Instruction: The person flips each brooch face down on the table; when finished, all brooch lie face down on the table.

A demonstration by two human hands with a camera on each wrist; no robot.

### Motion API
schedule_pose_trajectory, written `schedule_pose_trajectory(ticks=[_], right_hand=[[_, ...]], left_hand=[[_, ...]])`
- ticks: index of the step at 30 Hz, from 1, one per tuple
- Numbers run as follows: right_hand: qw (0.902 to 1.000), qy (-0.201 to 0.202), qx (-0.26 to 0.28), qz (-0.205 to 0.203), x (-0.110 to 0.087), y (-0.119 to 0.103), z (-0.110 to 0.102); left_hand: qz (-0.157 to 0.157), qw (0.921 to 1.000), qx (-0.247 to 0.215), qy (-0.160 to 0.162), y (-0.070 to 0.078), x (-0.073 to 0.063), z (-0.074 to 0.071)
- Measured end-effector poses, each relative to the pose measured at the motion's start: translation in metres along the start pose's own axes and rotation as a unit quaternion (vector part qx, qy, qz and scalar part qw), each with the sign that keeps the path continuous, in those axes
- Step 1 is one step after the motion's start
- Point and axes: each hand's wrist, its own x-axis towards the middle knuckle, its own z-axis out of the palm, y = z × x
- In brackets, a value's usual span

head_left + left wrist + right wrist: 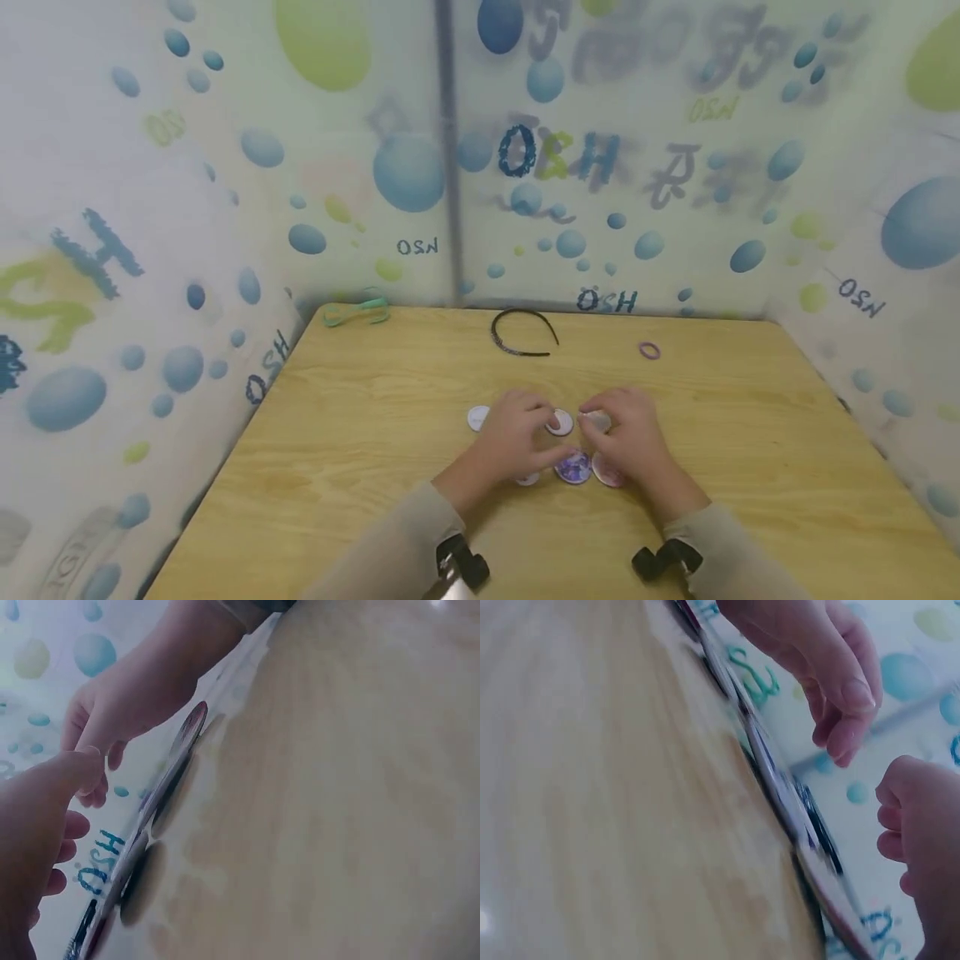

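Note:
Both hands hover over a group of flat round discs that look like button badges. My left hand (513, 437) reaches in with thumb spread and fingers loosely bent; one fingertip overlaps a white disc (562, 423), contact unclear. With thumb and index finger bent toward each other, my right hand (630, 429) is above a pale disc (600, 419) that shows between them. Nearer lie a purple patterned disc (573, 468) and a pinkish disc (606, 472), partly under the right hand. Beside the left hand are a white disc (477, 417) and another (528, 480), mostly hidden.
At the back of the wooden table (360, 467) lie a green looped item (356, 312), a black headband (504, 340) and a small purple ring (649, 351). Patterned curtains (337, 158) enclose the table's back and sides.

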Motion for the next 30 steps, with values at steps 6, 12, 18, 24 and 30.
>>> schedule_pose_trajectory(ticks=[6, 12, 18, 24, 30], right_hand=[[0.9966, -0.036, 0.018, -0.072, 0.007, -0.038, 0.023], [0.9910, -0.092, 0.034, -0.090, 0.009, -0.071, 0.047], [0.9903, -0.122, 0.024, -0.061, 0.011, -0.082, 0.064], [0.9800, -0.197, 0.011, -0.026, 0.015, -0.092, 0.078], [0.9799, -0.198, 0.008, -0.018, 0.013, -0.096, 0.080]], left_hand=[[0.004, 0.9998, -0.004, 0.019, -0.009, -0.028, -0.021], [-0.078, 0.9955, -0.016, -0.051, -0.019, -0.060, -0.050], [-0.105, 0.9899, -0.036, -0.088, -0.026, -0.078, -0.068], [-0.099, 0.9796, -0.070, -0.160, -0.042, -0.087, -0.076], [-0.116, 0.9619, -0.141, -0.204, -0.053, -0.091, -0.088]])
